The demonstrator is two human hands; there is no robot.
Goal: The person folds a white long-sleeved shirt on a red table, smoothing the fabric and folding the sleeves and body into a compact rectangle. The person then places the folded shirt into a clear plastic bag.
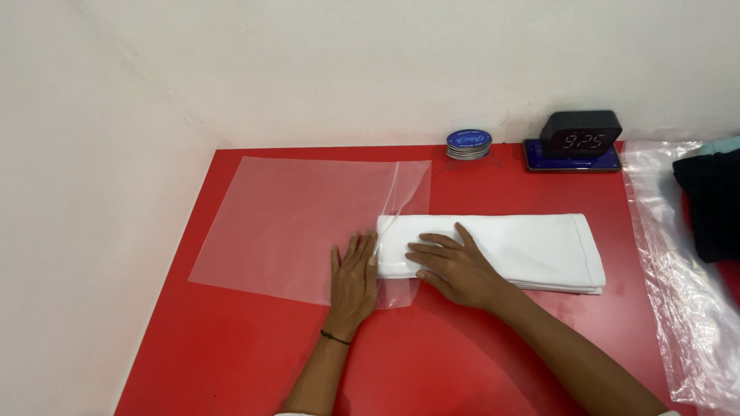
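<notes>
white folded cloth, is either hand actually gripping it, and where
Neither grips it. The right hand lies flat on the white folded cloth near its left end; the left hand presses flat on the clear plastic bag.

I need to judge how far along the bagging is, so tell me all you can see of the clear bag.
The clear bag is a flat, square, see-through plastic sleeve lying on the red table, its open end toward the right. The folded white cloth has its left end just inside that mouth, where the film lifts and creases. The left hand presses flat on the bag's near right corner; the right hand rests on the cloth. The rest lies empty and smooth.
</notes>
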